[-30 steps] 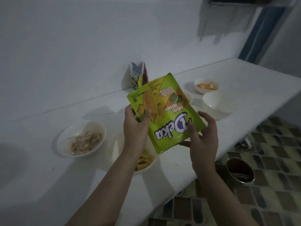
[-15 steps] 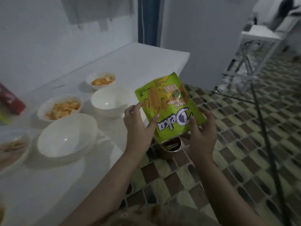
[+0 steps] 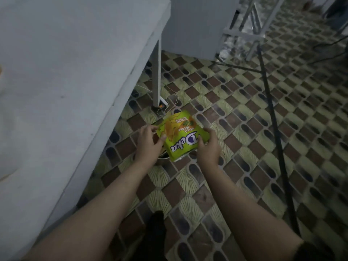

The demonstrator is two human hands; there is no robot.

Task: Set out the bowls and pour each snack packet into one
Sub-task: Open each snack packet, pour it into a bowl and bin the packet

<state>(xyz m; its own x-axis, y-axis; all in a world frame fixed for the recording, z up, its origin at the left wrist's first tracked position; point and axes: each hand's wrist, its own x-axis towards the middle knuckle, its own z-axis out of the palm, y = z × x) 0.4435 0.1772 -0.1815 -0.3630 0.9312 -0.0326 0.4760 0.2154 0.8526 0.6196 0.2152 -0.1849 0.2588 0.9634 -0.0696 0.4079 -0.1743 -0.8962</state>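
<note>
**Packet held low over the floor bin**

Hands grip a green-and-yellow foil snack packet [image 3: 182,136] between them, low over the patterned tile floor [image 3: 244,140], clear of the pale grey surface [image 3: 75,63] to the left. The left hand [image 3: 148,142] pinches the packet's left edge, thumb on the printed face and fingers [image 3: 146,129] curled behind. The right hand [image 3: 208,146] clasps the right edge the same way, its fingers wrapped round the foil. The packet hangs upside down, its lettering inverted, tilted with its far end toward the surface's leg.

Directly beneath it, mostly hidden, sits a dark round metal container [image 3: 163,157] on the floor, probably a waste bin. Whether the packet is empty cannot be told from this view, but its flat, slack look suggests it is, so the step in hand seems to be discarding it.

To do this well, centre the packet over the container's mouth before letting go. Folding or crumpling the foil first would help, since a flat packet can drift and land on the tiles. Release with both hands together, then return to the surface for any packet left.
</note>
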